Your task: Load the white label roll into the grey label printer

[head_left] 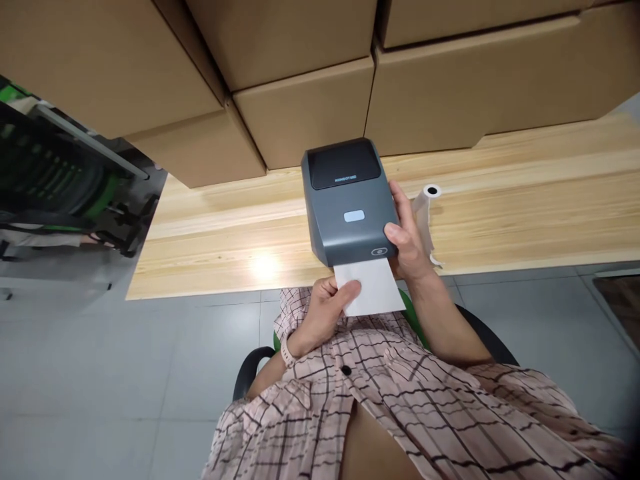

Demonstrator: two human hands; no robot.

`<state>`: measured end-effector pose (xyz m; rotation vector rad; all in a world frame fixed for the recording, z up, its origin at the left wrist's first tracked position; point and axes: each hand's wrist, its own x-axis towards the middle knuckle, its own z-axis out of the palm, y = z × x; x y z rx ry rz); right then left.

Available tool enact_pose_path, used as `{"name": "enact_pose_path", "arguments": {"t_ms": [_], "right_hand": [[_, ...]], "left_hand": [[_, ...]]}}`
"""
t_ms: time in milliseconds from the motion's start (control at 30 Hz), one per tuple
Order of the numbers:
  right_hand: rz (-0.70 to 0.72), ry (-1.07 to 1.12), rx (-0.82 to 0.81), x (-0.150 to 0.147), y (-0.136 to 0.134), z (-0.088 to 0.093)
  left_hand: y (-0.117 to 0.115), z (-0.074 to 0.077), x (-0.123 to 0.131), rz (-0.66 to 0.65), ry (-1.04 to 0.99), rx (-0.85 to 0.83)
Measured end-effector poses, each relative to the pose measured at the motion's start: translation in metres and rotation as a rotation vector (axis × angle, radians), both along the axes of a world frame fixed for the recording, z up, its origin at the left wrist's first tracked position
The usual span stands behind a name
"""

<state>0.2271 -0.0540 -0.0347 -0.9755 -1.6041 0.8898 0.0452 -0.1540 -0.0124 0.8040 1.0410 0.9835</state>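
A grey label printer sits at the near edge of a wooden table. A white label sticks out of its front slot. My left hand pinches the label's left edge between thumb and fingers. My right hand grips the printer's right side, thumb on its front corner, fingers along the side.
Stacked cardboard boxes line the back of the table behind the printer. A white paper roll with loose backing lies just right of my right hand. A green-and-black chair stands at far left. Grey tiled floor lies below.
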Motion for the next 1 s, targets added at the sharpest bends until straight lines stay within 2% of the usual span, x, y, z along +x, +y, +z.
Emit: {"name": "enact_pose_path", "arguments": {"t_ms": [67,167,267,367,433,533,600,667,733,900,1000], "right_hand": [[-0.017,-0.004,0.021,0.001,-0.001,0.002],[-0.147,-0.136,0.176,0.004,-0.007,0.016],[-0.249,-0.381,0.371,0.008,-0.014,0.039],[-0.167,-0.543,0.448,0.013,-0.015,0.060],[-0.090,-0.628,0.428,0.016,-0.010,0.071],[0.030,-0.711,0.426,0.018,0.002,0.083],[0.093,-0.721,0.463,0.020,0.009,0.086],[0.111,-0.694,0.477,0.023,0.010,0.081],[0.078,-0.597,0.440,0.026,0.005,0.068],[-0.113,-0.140,0.099,0.025,-0.022,0.016],[-0.123,-0.062,-0.002,0.020,-0.032,-0.002]], "left_hand": [[-0.002,-0.002,-0.003,-0.017,0.054,0.018],[-0.004,-0.006,-0.013,0.011,0.241,0.155],[-0.002,-0.008,-0.029,0.252,0.417,0.382],[0.009,-0.005,-0.043,0.504,0.541,0.587],[0.019,-0.002,-0.047,0.588,0.603,0.725],[0.035,0.002,-0.044,0.609,0.674,0.878],[0.041,0.002,-0.038,0.549,0.719,0.915],[0.041,-0.003,-0.031,0.457,0.728,0.898],[0.037,-0.010,-0.025,0.376,0.692,0.833],[0.028,-0.030,-0.024,0.255,0.613,0.725],[0.028,-0.033,-0.027,0.254,0.648,0.772]]}}
